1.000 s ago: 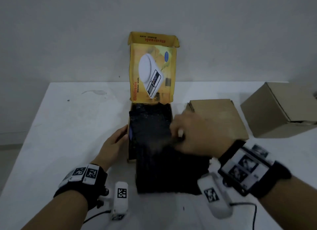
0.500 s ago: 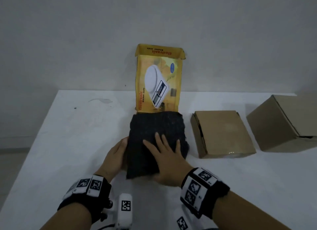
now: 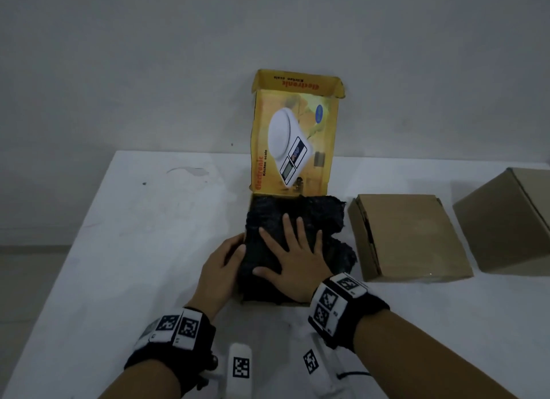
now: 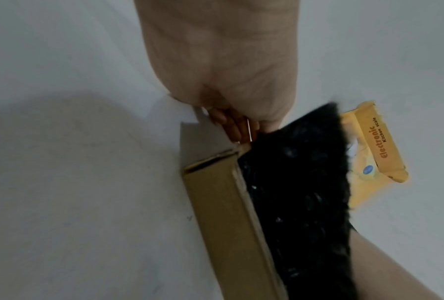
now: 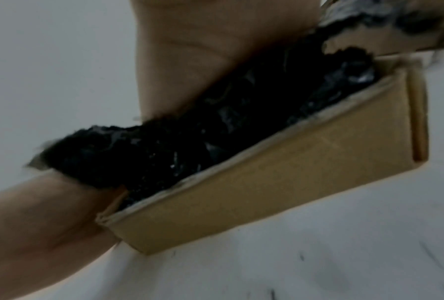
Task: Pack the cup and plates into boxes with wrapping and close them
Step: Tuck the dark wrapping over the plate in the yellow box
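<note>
A yellow kitchen-scale box [image 3: 249,217] lies on the white table with its printed lid [image 3: 294,137] standing upright at the back. Black wrapping [image 3: 315,217] fills the box and bulges over its right wall. My right hand [image 3: 294,259] lies flat on the wrapping, fingers spread, pressing down. My left hand [image 3: 223,264] grips the box's left wall, with its fingers [image 4: 231,125] curled against the outside and the thumb at the wrapping's edge. The right wrist view shows the box's front wall [image 5: 280,182] with the wrapping [image 5: 203,138] under my palm. No cup or plate is visible.
Two brown cardboard boxes sit to the right, a flat one [image 3: 410,238] close to the yellow box and a taller one [image 3: 512,220] at the far right. The table [image 3: 148,235] ends at a wall behind and drops off on the left.
One second ago the black wrapping hung out over the box's front with my right hand pulling it. It is now folded into the box, and my right hand has flattened on top.
</note>
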The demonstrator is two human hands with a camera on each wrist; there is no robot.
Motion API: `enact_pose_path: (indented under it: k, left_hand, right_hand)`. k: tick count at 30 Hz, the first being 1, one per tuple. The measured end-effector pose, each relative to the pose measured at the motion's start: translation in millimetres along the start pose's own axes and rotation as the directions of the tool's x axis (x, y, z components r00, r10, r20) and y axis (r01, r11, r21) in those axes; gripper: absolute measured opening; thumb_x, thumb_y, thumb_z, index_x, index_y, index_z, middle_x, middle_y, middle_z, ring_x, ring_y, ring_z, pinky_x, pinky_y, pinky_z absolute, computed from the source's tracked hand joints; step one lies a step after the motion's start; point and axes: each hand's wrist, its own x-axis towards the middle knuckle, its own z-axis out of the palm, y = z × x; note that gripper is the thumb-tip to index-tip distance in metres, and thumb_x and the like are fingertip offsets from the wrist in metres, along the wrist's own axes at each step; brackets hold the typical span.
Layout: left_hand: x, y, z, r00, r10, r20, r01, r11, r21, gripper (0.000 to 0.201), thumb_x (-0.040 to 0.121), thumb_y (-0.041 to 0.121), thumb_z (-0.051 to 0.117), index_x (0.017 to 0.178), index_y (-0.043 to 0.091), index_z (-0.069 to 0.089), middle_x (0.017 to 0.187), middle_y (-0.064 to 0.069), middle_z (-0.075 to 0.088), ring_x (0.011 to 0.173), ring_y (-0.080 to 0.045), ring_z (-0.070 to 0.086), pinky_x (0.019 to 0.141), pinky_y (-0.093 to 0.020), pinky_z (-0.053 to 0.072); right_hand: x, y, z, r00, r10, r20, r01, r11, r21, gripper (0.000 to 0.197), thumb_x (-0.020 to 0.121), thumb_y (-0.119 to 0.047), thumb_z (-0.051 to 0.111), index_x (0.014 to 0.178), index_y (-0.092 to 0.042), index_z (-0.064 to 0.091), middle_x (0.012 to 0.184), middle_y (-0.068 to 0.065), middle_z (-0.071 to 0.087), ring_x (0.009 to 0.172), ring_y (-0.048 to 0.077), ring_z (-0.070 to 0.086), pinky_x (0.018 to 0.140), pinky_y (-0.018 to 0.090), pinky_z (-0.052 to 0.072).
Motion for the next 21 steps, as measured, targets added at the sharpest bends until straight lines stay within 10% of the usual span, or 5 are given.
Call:
enact_pose_path:
  k: [8, 14, 18, 21]
  left_hand:
    - [-3, -8, 2, 0.989, 0.145, 0.043, -0.149, 0.984, 0.096, 0.041, 0.096, 0.03, 0.051, 0.136, 0.021, 0.049, 0.123, 0.015, 0.061, 0.11, 0.004, 0.058, 0.092, -0.024, 0.051]
    - [-4, -16, 0, 0.974, 0.221, 0.048, -0.226, 0.951, 0.212, 0.055, 0.096, 0.038, 0.046, 0.145, 0.045, 0.021, 0.138, 0.012, 0.046, 0.122, -0.011, 0.051, 0.099, -0.037, 0.047]
    - [3, -1, 0, 0.893, 0.412, 0.183, -0.424, 0.631, 0.649, 0.066, 0.087, 0.032, 0.032, 0.149, 0.037, 0.013, 0.158, 0.006, 0.016, 0.127, -0.02, 0.038, 0.093, -0.04, 0.04]
    - [12, 16, 3, 0.864, 0.379, 0.331, -0.476, 0.402, 0.782, 0.076, 0.076, 0.017, 0.048, 0.149, 0.025, 0.027, 0.159, 0.0, 0.012, 0.137, -0.024, 0.028, 0.097, -0.043, 0.038]
  right_hand:
    - [18, -10, 7, 0.996, 0.055, -0.072, -0.056, 0.998, -0.015, 0.084, 0.066, -0.083, 0.009, 0.139, -0.053, -0.021, 0.15, 0.002, -0.038, 0.136, 0.034, -0.036, 0.103, 0.07, -0.017]
    - [13, -9, -12, 0.999, 0.039, 0.0, -0.039, 0.999, 0.0, 0.081, 0.085, -0.073, 0.029, 0.148, -0.04, -0.01, 0.157, 0.004, -0.022, 0.144, 0.033, -0.019, 0.112, 0.062, -0.002]
    - [-7, 6, -45, 0.939, 0.135, -0.316, -0.027, 0.945, 0.325, 0.05, 0.095, -0.031, 0.048, 0.143, -0.022, 0.036, 0.152, 0.007, 0.027, 0.138, 0.029, 0.025, 0.113, 0.041, 0.027]
    - [-15, 17, -50, 0.916, 0.225, -0.333, -0.074, 0.909, 0.409, 0.052, 0.096, -0.024, 0.048, 0.145, -0.02, 0.031, 0.151, 0.006, 0.027, 0.138, 0.029, 0.023, 0.113, 0.039, 0.026]
